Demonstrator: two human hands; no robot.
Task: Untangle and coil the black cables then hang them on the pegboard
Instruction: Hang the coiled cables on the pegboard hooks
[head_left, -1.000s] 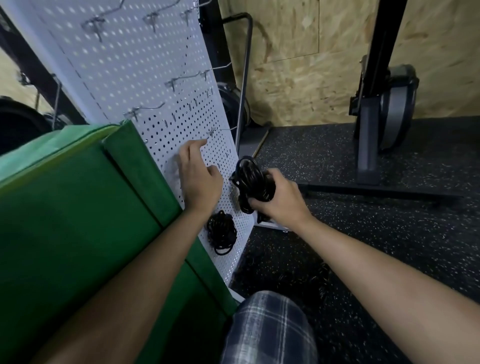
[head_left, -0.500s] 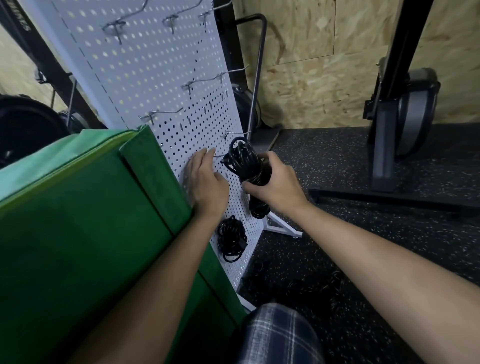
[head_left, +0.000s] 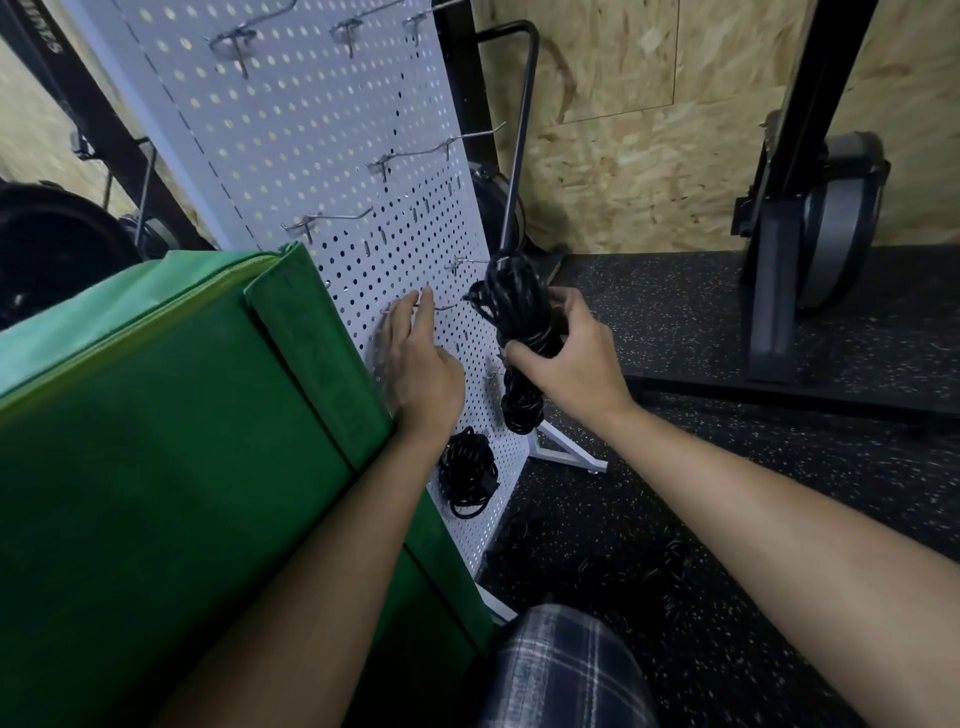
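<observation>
Nearest is a knee in plaid cloth (head_left: 566, 670), with a big green padded block (head_left: 156, 441) filling the near left. Just past the knee, on the speckled black floor (head_left: 779, 519), some loose black cable loops (head_left: 667, 566) lie in shadow, hard to make out. Low on the white pegboard (head_left: 311, 130), a small coiled cable (head_left: 467, 470) hangs from a peg. Above it the left hand (head_left: 421, 364) lies flat against the board with straight fingers (head_left: 423, 306), holding nothing, its tips at a thin metal hook (head_left: 451, 308). Just to the right, the right hand (head_left: 571, 364) is wrapped round the middle of a long black cable bundle (head_left: 514, 306), thumb and fingers curled about it. The bundle stands upright close to the board's right edge, its top loops near the hook's tip; I cannot tell whether they touch. Farther up, more hooks (head_left: 415, 153) jut from the board. Beyond stand a chipboard wall (head_left: 623, 156) and, far right, a dark exercise machine (head_left: 810, 234).
</observation>
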